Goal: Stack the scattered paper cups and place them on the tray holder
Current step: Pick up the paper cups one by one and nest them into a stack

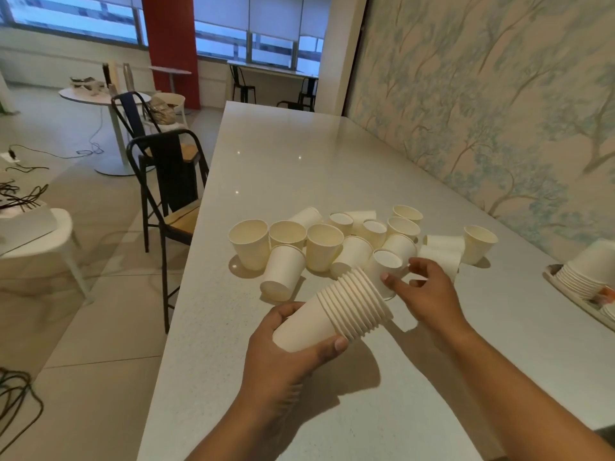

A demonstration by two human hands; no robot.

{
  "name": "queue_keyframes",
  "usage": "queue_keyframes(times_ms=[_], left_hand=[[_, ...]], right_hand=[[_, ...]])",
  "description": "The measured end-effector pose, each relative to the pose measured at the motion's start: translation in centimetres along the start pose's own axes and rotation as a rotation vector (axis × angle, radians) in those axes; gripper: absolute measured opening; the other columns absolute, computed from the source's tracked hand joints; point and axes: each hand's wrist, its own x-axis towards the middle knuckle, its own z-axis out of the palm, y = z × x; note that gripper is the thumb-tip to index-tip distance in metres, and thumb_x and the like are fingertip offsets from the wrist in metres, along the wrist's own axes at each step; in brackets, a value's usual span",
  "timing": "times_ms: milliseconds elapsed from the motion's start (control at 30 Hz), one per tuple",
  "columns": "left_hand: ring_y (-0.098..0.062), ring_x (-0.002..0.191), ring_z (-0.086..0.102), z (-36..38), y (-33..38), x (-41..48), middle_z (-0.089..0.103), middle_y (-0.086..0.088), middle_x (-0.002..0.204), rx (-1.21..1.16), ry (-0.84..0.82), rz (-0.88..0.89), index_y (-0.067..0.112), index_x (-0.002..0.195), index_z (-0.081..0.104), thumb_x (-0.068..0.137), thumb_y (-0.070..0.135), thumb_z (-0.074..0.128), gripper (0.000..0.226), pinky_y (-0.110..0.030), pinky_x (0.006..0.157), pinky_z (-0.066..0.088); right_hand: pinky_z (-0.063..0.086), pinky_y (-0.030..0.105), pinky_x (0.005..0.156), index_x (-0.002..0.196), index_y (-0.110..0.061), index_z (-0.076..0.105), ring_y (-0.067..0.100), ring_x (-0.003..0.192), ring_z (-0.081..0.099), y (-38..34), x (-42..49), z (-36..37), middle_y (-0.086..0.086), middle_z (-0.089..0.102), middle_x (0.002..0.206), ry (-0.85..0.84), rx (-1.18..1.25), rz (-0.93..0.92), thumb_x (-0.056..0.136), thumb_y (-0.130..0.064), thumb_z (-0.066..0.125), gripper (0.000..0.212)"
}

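My left hand (293, 347) grips a stack of several nested white paper cups (336, 314), tilted with its rims pointing up and to the right. My right hand (422, 291) closes its thumb and fingers on a single paper cup (382, 264) right at the mouth of the stack. Beyond them several loose paper cups (322, 244) are scattered on the white counter (283, 168), some upright, some on their sides. At the right edge a tray holder (565, 294) carries another stack of cups (589, 271).
A patterned wall runs along the counter's right side. Black chairs (166, 181) stand at the counter's left edge, with a round table (100, 98) and floor cables (20, 194) further left. The far half of the counter is bare.
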Motion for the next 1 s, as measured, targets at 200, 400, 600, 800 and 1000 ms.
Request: queue_keyframes(times_ms=[200, 400, 600, 800, 1000], left_hand=[[-0.003, 0.073, 0.070, 0.1, 0.0, -0.1, 0.074, 0.012, 0.089, -0.003, -0.012, 0.002, 0.037, 0.096, 0.070, 0.029, 0.038, 0.097, 0.072, -0.015, 0.054, 0.054], [-0.020, 0.092, 0.067, 0.3, -0.1, -0.2, 0.072, 0.013, 0.089, -0.003, -0.015, -0.017, 0.041, 0.096, 0.068, 0.028, 0.041, 0.097, 0.075, -0.017, 0.055, 0.055], [-0.022, 0.093, 0.067, 0.4, -0.1, -0.3, 0.072, 0.015, 0.088, 0.001, -0.016, -0.018, 0.043, 0.095, 0.068, 0.023, 0.046, 0.098, 0.078, -0.016, 0.053, 0.055], [-0.024, 0.094, 0.068, 0.3, -0.3, -0.3, 0.073, 0.009, 0.091, -0.008, -0.018, -0.013, 0.037, 0.099, 0.069, 0.027, 0.040, 0.098, 0.078, -0.018, 0.056, 0.055], [-0.022, 0.092, 0.067, 0.3, -0.4, -0.3, 0.072, 0.013, 0.087, -0.005, -0.025, -0.006, 0.040, 0.096, 0.069, 0.026, 0.040, 0.099, 0.076, -0.016, 0.053, 0.055]], right_hand=[[0.051, 0.040, 0.092, 0.136, -0.029, 0.046, 0.024, 0.115, 0.055, 0.7, 1.2, 1.4, 0.003, 0.049, 0.140, 0.099, -0.157, -0.164, 0.070, -0.048, 0.083, 0.077], [0.051, 0.046, 0.096, 0.125, -0.028, 0.059, 0.027, 0.117, 0.055, 0.1, 1.9, 1.3, 0.002, 0.057, 0.134, 0.025, -0.335, -0.217, 0.072, -0.049, 0.081, 0.061], [0.048, 0.029, 0.077, 0.106, -0.028, 0.049, 0.020, 0.100, 0.058, 0.7, 0.7, 1.1, -0.001, 0.060, 0.115, 0.086, -0.320, -0.151, 0.070, -0.044, 0.083, 0.052], [0.055, 0.041, 0.089, 0.128, -0.025, 0.046, 0.022, 0.108, 0.059, 0.6, 0.3, 0.0, -0.001, 0.058, 0.122, 0.012, -0.206, -0.095, 0.067, -0.038, 0.084, 0.074], [0.048, 0.031, 0.085, 0.131, -0.025, 0.051, 0.015, 0.105, 0.058, 2.7, -0.6, 0.2, -0.003, 0.062, 0.125, -0.144, -0.123, -0.051, 0.069, -0.034, 0.086, 0.072]])
